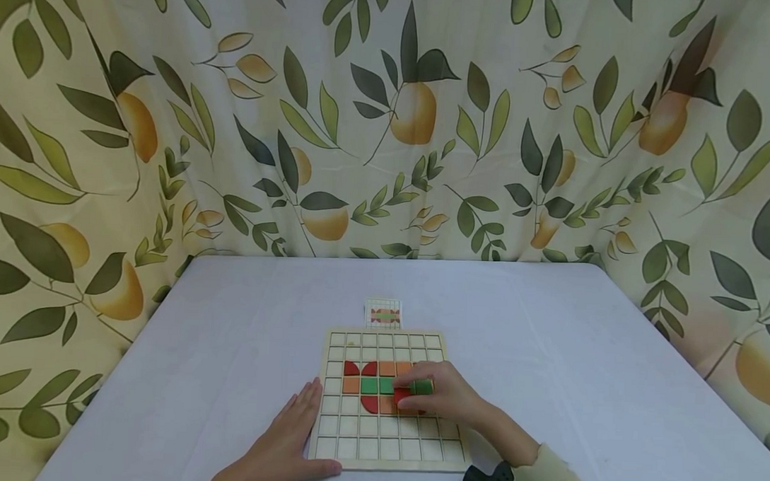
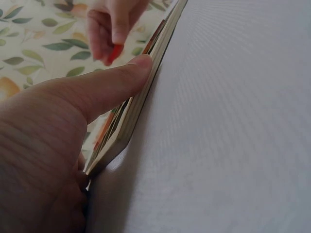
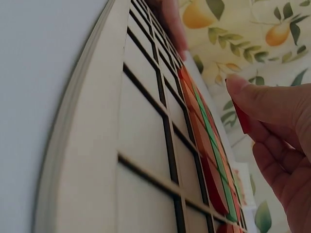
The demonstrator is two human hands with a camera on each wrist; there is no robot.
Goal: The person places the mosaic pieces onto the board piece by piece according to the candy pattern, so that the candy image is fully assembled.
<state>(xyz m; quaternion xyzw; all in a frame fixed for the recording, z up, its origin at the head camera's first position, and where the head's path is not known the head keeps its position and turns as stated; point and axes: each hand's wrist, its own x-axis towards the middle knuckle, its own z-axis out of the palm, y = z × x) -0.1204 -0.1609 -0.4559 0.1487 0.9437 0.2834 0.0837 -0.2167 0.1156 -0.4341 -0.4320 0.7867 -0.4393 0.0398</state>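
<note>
A light wooden grid board (image 1: 387, 449) lies on the table with coloured tiles in its middle rows. My right hand (image 1: 446, 393) is over the board's right half and pinches a small red tile (image 3: 240, 115) between thumb and fingers, lifted off the grid. Below it on the board are red rounded tiles (image 1: 369, 404), orange square tiles (image 1: 351, 385) and green square tiles (image 1: 368, 386); my hand covers some on the right. Along the board's left edge rests my left hand (image 1: 283, 435), fingers straight, its thumb (image 2: 119, 80) touching the near edge.
Just beyond the board's far edge lies a small card (image 1: 384, 315) printed with a similar coloured pattern on a grid. A white cloth (image 1: 248, 321) covers the table. A leaf-and-fruit patterned curtain (image 1: 387, 184) hangs behind and at both sides.
</note>
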